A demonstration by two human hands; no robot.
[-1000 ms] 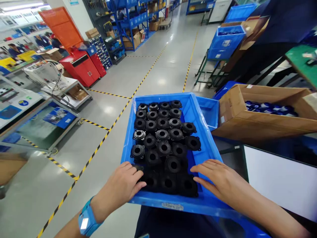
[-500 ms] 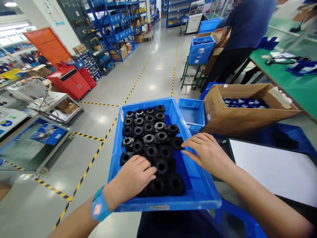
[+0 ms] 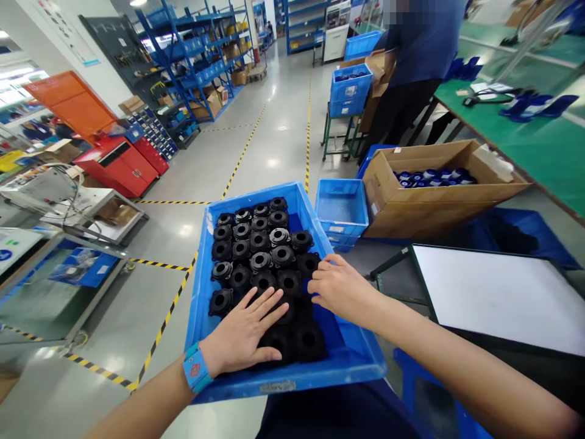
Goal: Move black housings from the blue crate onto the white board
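Note:
A blue plastic crate [image 3: 333,373] in front of me holds many black ring-shaped parts [image 3: 279,236] with central holes and small lugs, set in rows. My left hand [image 3: 240,335], a blue band on its wrist, lies palm down with fingers spread over the near-left parts and hides some of them. My right hand [image 3: 340,285] reaches over the right wall of the crate. Its fingers are curled together beside the rightmost black part [image 3: 308,263]; whatever is between the fingertips is hidden.
An open carton [image 3: 411,210] of blue parts and an empty-looking blue bin [image 3: 340,204] stand to the right. Nearer is a white-topped stand [image 3: 498,296]. A person [image 3: 418,67] stands beside the green table [image 3: 516,143]. A cart [image 3: 91,292] is at left.
My left hand has flattened and spread its fingers over the parts. My right hand has moved toward the parts and curled its fingers. The view has shifted slightly.

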